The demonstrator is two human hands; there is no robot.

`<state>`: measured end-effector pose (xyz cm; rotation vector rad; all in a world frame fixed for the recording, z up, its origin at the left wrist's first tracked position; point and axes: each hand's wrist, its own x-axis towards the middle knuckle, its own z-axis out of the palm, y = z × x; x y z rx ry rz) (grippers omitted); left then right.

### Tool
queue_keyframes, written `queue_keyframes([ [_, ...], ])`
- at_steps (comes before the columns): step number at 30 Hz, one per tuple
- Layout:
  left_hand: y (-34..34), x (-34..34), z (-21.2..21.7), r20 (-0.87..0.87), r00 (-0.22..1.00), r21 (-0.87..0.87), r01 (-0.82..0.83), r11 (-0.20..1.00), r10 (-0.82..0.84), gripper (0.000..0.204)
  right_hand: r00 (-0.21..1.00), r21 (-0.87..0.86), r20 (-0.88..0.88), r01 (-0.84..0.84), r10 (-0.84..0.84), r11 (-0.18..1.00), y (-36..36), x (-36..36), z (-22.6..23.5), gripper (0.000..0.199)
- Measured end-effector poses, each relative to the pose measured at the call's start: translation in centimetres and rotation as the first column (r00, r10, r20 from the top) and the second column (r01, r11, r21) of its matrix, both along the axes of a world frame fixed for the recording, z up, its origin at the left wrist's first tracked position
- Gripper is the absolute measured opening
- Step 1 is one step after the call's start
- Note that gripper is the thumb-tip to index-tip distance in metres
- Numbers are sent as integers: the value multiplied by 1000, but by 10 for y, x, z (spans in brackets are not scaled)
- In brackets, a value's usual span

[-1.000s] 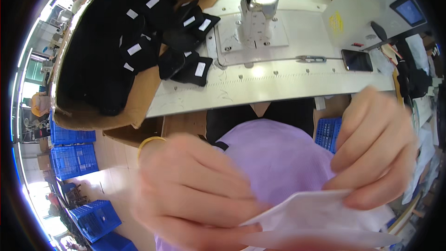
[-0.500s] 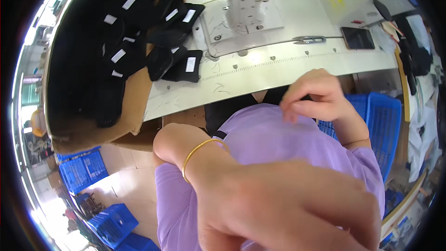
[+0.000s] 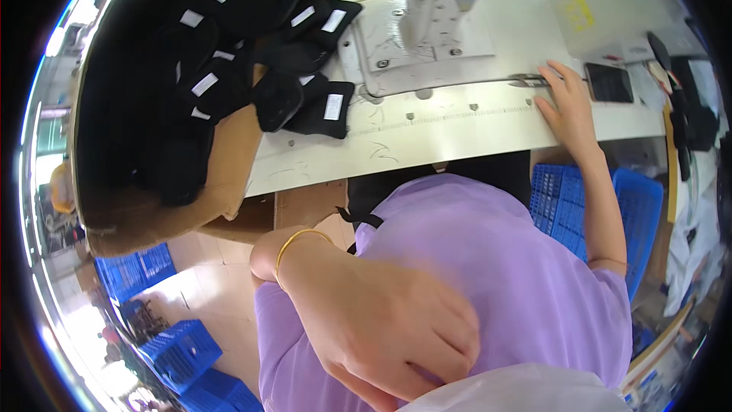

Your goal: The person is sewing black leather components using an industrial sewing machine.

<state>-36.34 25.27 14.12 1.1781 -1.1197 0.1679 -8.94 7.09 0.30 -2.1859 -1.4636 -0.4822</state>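
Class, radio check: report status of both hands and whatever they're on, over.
Right hand flat on the white table, fingertips at small snips. Left hand close to camera, on white cloth; grip unclear. Black pieces piled at left, apart from both.

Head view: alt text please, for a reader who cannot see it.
The right hand rests on a white sewing table touching small metal snips, while the left hand, close to the camera, presses on white fabric. Black labelled fabric pieces spill from a cardboard box at left.
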Motion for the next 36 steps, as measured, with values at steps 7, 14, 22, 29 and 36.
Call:
queue_keyframes([
  [7,144,27,-39,102,55,650,-759,-25,993,22,996,-212,50,-67,79,975,-9,13,-24,25],
  [14,239,90,-123,692,-171,581,-444,-682,701,44,497,232,-849,49,178,971,26,-34,-12,13],
  [22,271,122,-93,637,-157,719,-233,-655,755,26,441,268,-851,-103,286,958,41,-72,4,27],
  [29,292,136,-103,805,-37,594,43,-803,593,23,406,319,-812,-290,418,902,67,-98,17,25],
  [36,190,89,-54,-553,-90,377,-913,153,828,27,450,414,-798,-75,401,907,83,-92,33,19],
])
